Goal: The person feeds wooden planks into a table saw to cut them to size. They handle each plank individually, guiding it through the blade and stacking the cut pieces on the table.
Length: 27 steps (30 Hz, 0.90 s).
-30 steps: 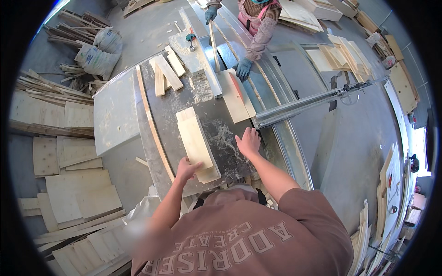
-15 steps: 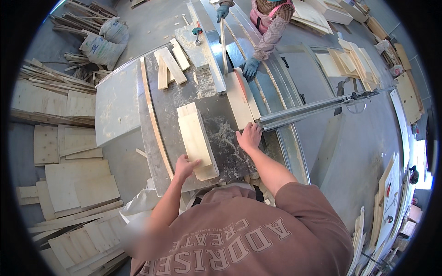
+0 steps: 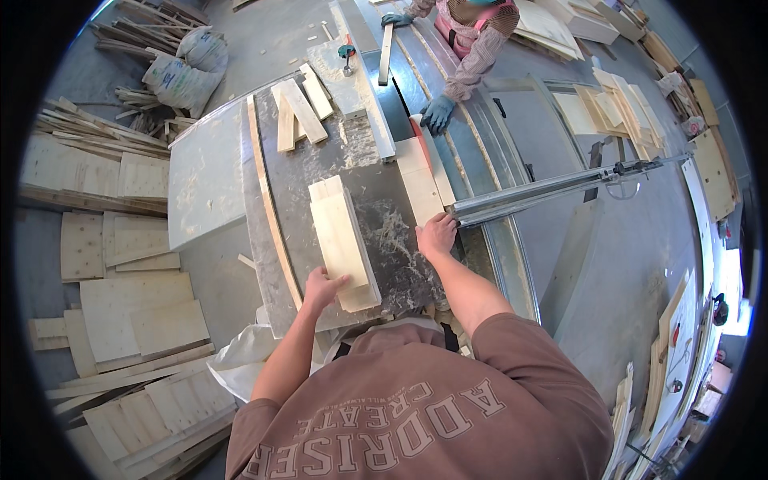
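Note:
My left hand grips the near left edge of a stack of pale boards, thumb on top and fingers along the side. My right hand is closed over the near end of another pale wooden board, which lies against the metal crossbar at its right. A red strip runs along that board's far right side. Beyond it rests a co-worker's blue-gloved hand. The co-worker's other gloved hand holds a narrow wood strip on the metal table.
Loose boards and a long thin strip lie on the sawdust-strewn dark tabletop. A metal fence runs away from me. Stacked panels and a filled sack stand on the left floor.
The co-worker's far hand has drawn the narrow strip away from the board, and it now sits farther off. My hands stay on their boards with little movement.

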Each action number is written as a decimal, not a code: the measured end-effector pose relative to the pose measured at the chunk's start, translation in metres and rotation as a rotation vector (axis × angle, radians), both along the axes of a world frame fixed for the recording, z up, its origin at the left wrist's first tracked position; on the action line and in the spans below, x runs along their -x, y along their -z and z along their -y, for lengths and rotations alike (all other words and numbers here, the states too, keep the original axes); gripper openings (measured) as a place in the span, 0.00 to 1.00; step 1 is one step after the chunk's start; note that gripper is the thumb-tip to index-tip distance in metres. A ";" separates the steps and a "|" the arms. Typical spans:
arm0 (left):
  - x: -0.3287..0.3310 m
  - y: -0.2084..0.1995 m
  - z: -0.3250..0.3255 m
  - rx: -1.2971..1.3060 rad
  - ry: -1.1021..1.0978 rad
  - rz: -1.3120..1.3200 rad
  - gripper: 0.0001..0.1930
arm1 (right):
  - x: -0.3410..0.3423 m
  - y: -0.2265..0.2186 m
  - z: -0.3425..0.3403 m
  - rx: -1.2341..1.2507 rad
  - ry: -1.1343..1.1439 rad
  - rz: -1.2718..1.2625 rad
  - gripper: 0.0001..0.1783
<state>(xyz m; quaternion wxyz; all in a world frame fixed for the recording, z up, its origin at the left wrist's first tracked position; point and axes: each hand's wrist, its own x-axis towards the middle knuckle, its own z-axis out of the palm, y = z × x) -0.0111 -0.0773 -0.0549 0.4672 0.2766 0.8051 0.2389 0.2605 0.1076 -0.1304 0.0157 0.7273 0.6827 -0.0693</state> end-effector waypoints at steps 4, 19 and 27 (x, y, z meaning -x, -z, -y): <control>0.001 0.004 0.006 0.008 0.001 0.013 0.31 | -0.006 -0.003 0.015 0.112 0.028 -0.036 0.50; -0.019 0.038 0.045 -0.549 -0.087 -0.082 0.35 | 0.004 -0.108 0.181 0.177 -0.227 -0.829 0.52; -0.025 -0.001 0.061 -0.616 -0.214 0.400 0.22 | 0.091 -0.124 0.229 0.197 -0.297 -0.646 0.52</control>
